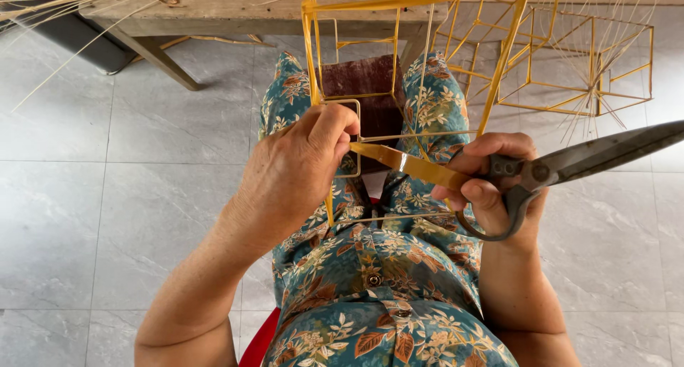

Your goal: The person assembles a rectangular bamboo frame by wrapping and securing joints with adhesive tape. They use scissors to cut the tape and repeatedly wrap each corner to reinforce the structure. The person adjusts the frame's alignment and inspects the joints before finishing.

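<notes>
Several grey floor tiles [142, 196] under wooden bench [235, 11], perhaps.

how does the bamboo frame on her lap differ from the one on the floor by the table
The bamboo frame on the lap is touched by the left hand, while the frame on the floor lies untouched. The lap frame stands close and upright; the floor frame sits farther off with loose thin splints sticking out of it. The right hand holds scissors and a flat strip against the lap frame only. Both are open yellow stick lattices.
</notes>
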Available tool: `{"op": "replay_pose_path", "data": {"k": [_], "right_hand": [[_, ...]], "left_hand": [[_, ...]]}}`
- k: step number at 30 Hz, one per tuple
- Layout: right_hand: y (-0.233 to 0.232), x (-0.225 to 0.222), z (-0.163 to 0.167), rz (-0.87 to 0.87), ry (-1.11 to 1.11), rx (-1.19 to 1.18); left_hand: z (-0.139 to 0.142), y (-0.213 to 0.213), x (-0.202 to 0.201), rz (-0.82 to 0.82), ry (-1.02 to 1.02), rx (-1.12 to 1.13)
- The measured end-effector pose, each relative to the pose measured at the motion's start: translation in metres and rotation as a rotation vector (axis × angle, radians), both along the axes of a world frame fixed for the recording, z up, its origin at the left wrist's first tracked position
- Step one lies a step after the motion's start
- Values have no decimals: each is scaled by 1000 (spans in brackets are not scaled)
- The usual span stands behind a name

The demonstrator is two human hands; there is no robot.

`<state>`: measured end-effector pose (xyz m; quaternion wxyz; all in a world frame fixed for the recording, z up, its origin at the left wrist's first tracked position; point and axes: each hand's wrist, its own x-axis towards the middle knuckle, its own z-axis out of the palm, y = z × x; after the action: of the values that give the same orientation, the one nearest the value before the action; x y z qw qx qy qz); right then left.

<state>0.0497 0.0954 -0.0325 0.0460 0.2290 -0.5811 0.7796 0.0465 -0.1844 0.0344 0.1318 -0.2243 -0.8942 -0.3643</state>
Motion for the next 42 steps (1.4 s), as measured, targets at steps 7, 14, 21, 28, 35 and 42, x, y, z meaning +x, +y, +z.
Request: {"op": "replay_pose_path", "data": {"k": [7,14,21,28,35,42], "right_hand": [[-2,-9,0,14,16,-25],[3,-17,-2,11,-39,-39],[8,-15,29,4,-110,6],[51,-3,57,-131,-25,72],[143,-32,31,-213,104,285],[169,-51,-14,-199,102,301]], "left_hand": [[-10,9,-5,95,10,-4],[-11,20,-4,53,-92,19],[-5,27,-11,-13,-631,511],[-6,37,-13,48,-592,571],[-9,44,-12,132,-521,488],[-16,49,-8,170,-420,420]]}}
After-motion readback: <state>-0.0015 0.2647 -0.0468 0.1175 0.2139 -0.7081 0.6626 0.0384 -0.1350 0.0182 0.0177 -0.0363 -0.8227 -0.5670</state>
